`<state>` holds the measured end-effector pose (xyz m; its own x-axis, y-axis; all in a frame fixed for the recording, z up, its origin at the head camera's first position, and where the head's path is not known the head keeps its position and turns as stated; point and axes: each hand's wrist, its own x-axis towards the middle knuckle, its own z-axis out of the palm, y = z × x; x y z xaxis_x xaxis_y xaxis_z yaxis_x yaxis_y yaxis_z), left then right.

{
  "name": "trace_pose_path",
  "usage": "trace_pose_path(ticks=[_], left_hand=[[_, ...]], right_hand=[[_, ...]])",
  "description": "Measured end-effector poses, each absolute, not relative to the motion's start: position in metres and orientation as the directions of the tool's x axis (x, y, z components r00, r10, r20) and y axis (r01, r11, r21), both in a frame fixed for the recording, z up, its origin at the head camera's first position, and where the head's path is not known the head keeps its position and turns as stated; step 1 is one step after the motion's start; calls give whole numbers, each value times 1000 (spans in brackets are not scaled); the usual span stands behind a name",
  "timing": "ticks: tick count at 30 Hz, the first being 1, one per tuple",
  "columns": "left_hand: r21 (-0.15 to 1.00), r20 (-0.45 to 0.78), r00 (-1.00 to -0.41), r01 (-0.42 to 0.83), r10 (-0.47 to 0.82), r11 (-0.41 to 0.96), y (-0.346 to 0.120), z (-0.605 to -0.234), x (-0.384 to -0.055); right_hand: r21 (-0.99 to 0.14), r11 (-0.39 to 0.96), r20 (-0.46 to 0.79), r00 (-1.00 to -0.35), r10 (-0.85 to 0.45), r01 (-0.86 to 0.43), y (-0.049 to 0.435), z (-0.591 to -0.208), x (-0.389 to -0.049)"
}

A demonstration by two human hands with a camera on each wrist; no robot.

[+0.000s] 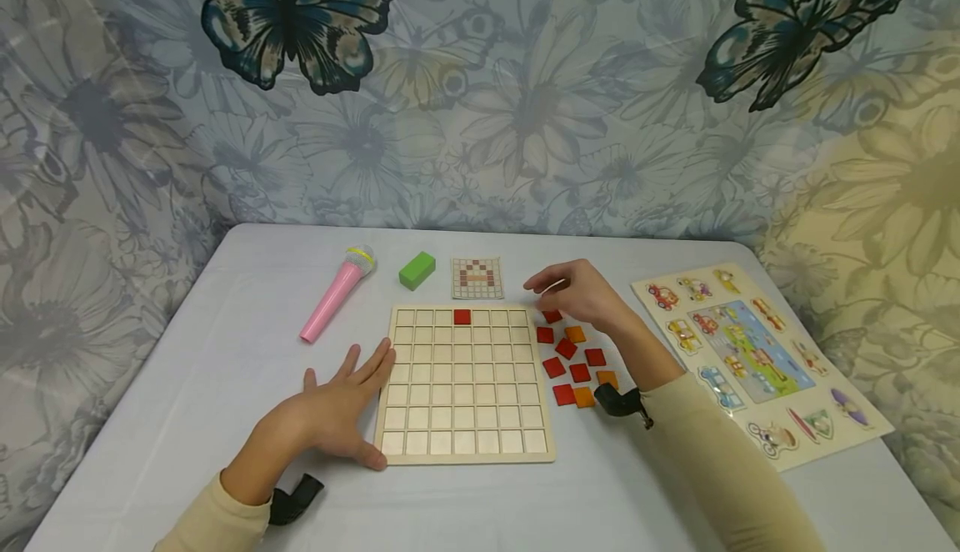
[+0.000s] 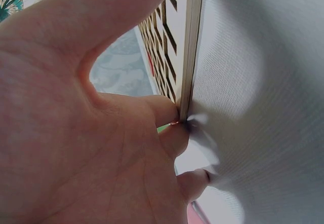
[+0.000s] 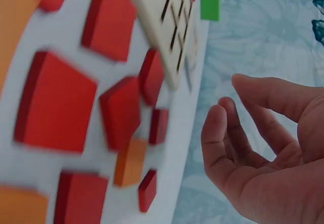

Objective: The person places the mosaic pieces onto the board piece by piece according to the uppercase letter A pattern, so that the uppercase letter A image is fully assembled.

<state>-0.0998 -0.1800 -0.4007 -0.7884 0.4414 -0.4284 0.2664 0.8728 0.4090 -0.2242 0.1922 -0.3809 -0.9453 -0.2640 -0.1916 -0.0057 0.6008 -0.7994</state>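
A wooden grid board [image 1: 465,385] lies flat on the table, with one red square tile [image 1: 462,317] in its top row. At the board's left edge my left hand [image 1: 337,414] rests with spread fingers, thumb near the lower corner; the left wrist view has its fingertips against the frame [image 2: 188,57]. My right hand [image 1: 573,292] hovers past the board's top right corner, above the loose tiles. Its fingers are loosely bent with a gap to the thumb, and nothing shows between them in the right wrist view. Several red tiles [image 3: 55,102] and a few orange tiles [image 1: 584,397] lie right of the board.
A small pattern card [image 1: 477,278] lies behind the board, beside a green block [image 1: 417,270]. A pink toy microphone [image 1: 330,298] is at the back left. On the right lies a picture puzzle board [image 1: 757,360], partly beneath my right forearm's line of reach.
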Motion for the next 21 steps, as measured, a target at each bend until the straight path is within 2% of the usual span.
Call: trace_pose_path(ticks=[11,21], left_hand=[[413,-428,-789,263,441,872,-180,-400,-99],[416,-423,-785,276,453,866,-180,-401,-100]], right_hand=[[-773,634,-198,-944,-265,-16,213,-389,-224],[-698,716,-207,-946,-249,-35,216,-400,-225]])
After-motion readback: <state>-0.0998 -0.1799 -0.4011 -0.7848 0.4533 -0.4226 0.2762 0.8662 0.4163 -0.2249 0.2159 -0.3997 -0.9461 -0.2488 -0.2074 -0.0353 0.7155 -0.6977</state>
